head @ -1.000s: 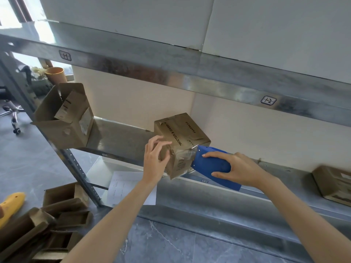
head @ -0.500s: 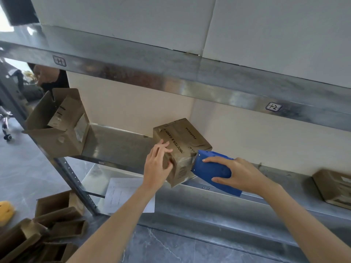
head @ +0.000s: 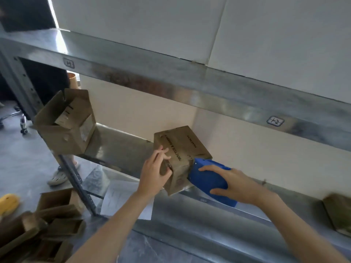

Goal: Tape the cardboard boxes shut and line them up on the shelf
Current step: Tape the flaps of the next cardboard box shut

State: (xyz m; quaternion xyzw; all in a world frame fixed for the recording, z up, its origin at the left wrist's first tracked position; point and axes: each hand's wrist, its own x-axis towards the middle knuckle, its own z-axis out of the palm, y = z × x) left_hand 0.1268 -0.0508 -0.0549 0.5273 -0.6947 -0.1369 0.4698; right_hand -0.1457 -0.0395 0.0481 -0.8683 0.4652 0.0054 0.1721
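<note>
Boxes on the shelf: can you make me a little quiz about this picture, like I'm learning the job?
1. True or false: the left box on the shelf is closed up.
2. What does the right hand grip? A) a blue tape dispenser B) scissors C) a marker
3. Which hand holds the printed box?
Key: 1 false, its flaps stand open. 2 A. 3 the left hand.
</note>
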